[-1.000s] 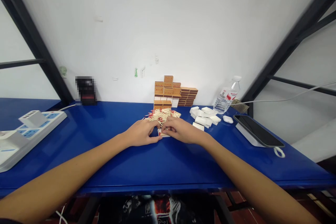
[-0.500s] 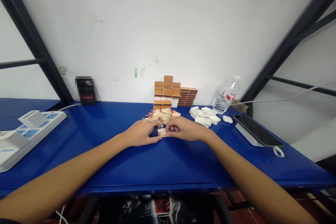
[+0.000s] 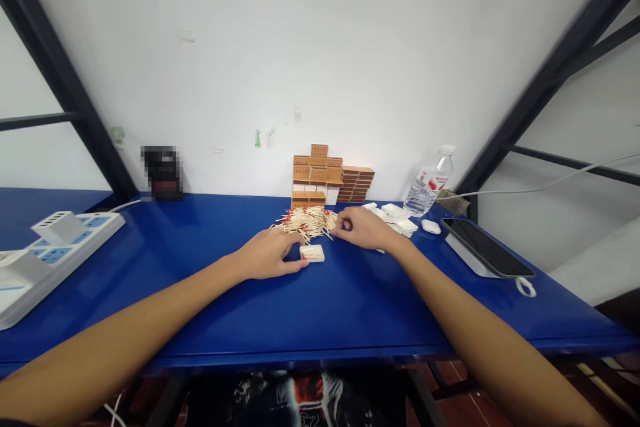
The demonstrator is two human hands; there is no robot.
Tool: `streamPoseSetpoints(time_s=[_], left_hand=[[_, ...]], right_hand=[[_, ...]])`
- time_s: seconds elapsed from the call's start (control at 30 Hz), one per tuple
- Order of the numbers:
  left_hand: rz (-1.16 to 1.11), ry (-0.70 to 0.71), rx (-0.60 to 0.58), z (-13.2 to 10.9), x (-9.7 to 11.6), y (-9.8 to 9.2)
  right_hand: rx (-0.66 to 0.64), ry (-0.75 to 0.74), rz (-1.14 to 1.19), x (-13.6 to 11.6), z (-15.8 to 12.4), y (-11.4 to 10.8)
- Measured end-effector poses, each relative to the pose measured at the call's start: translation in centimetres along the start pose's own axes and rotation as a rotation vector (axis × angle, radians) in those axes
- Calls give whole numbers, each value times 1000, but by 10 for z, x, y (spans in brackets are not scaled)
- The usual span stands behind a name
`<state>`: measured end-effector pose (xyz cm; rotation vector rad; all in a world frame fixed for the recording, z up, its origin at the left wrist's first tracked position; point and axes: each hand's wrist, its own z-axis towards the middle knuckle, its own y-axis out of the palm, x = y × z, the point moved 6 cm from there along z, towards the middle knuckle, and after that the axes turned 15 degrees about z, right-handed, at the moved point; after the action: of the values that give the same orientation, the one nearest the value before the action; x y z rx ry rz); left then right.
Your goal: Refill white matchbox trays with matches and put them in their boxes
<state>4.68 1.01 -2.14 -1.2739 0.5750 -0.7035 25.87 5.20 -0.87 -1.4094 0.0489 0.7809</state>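
Observation:
A small white matchbox tray (image 3: 313, 256) with a few red-tipped matches in it lies on the blue table. My left hand (image 3: 265, 255) rests at its left end, thumb at the near corner and index finger at the far one, gripping it. Just behind the tray is a loose heap of matches (image 3: 309, 221). At the heap's right edge is my right hand (image 3: 364, 227), thumb and fingers closed in a pinch. Whether a match is between those fingertips is too small to tell. Several empty white trays (image 3: 395, 212) are partly hidden behind my right hand.
Orange-brown matchboxes (image 3: 319, 175) stand stacked against the wall. To the right are a water bottle (image 3: 431, 181), a white earphone case (image 3: 431, 227) and a phone (image 3: 487, 247) on a white box. A power strip (image 3: 107, 221) lies at left, near a dark pixelated object (image 3: 164, 173).
My right hand has moved from the tray, back and to the right, to the edge of the match heap. The left hand stays at the tray, which is now in fuller view.

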Motion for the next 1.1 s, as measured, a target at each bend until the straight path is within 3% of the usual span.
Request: streamPoseSetpoints(time_s=[0.23, 0.43, 0.67, 0.93, 1.1], left_hand=[[-17, 2, 2, -1, -1, 2], [-13, 4, 8, 0, -2, 3], [0, -1, -17, 0, -1, 3], [1, -4, -24, 0, -1, 3], [6, -7, -20, 0, -1, 2]], right_hand=[[27, -14, 32, -8, 3, 24], [-45, 8, 51, 4, 2, 26], [-78, -53, 61, -2, 0, 29], [-18, -30, 196, -4, -3, 9], [101, -118, 341, -19, -2, 1]])
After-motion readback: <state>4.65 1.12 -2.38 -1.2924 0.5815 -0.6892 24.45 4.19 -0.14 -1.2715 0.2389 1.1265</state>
